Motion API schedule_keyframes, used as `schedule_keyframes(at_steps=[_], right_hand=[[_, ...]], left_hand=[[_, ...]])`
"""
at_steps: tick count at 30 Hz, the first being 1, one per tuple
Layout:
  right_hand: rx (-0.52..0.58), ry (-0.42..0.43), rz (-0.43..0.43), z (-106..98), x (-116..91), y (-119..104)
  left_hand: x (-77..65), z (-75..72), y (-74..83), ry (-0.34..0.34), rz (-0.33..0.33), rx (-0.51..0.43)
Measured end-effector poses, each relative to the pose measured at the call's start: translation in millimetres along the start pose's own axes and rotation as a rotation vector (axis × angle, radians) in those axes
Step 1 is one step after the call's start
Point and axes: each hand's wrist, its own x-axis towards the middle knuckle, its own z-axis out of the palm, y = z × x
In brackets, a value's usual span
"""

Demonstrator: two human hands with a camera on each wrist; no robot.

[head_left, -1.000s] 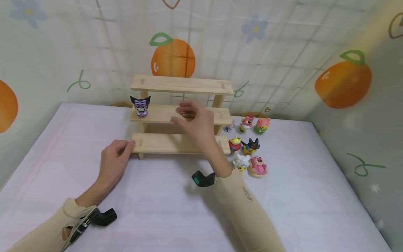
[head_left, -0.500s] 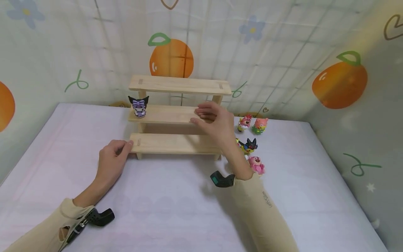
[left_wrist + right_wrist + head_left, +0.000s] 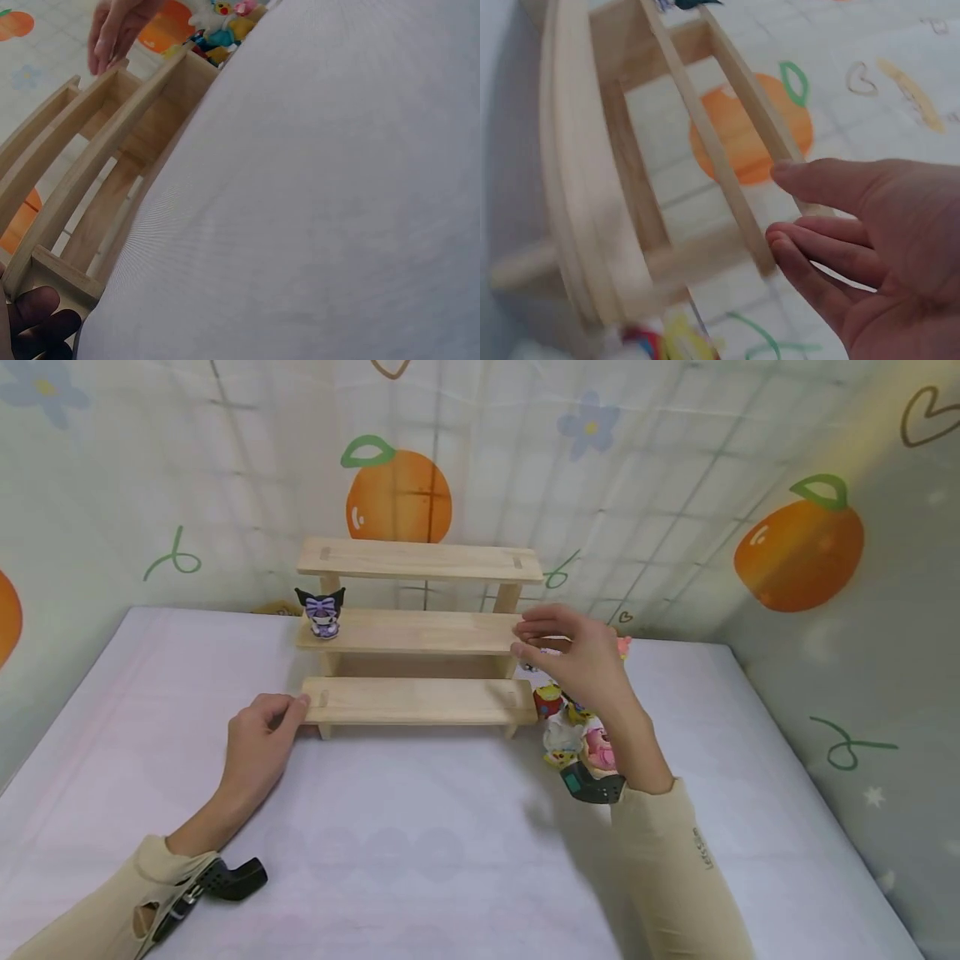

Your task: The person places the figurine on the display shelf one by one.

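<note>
A three-tier wooden display stand (image 3: 420, 702) stands on the table. On the left end of its middle tier sits a purple-and-black eared figurine (image 3: 324, 615). My left hand (image 3: 257, 745) grips the left end of the bottom tier, thumb at the edge and fingers (image 3: 46, 326) tucked beneath, as the left wrist view shows. My right hand (image 3: 583, 658) hovers by the middle tier's right end, fingers loosely bent and holding nothing. Below and behind it are small figurines: a red-and-yellow one (image 3: 548, 701), a white fluffy one (image 3: 562, 743) and a pink one (image 3: 599, 748), partly hidden by the wrist.
A patterned curtain (image 3: 487, 460) with printed oranges hangs right behind the stand. The white tablecloth (image 3: 405, 852) spreads in front. Black wrist cameras (image 3: 238, 879) stick out from both sleeves.
My right hand has moved right along the middle tier, from its centre to beyond its right end, over the figurines. The left hand keeps its grip on the stand.
</note>
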Motion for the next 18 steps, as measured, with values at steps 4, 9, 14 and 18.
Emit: schedule_keyframes(at_steps=[4, 9, 14, 18], right_hand=[[-0.050, 0.049, 0.083, -27.6, -8.1, 9.1], [-0.099, 0.151, 0.151, -71.1, -23.6, 28.2], [-0.120, 0.266, 0.213, -105.3, -41.9, 59.1], [-0.100, 0.360, 0.297, -119.8, -47.3, 79.8]], left_hand=[[0.6, -0.5, -1.0, 0.002, 0.002, 0.000], [-0.8, -0.9, -1.8, -0.002, -0.001, 0.001], [-0.2, -1.4, -0.2, -0.004, 0.007, 0.005], [-0.7, -1.3, 1.1, 0.001, 0.004, 0.002]])
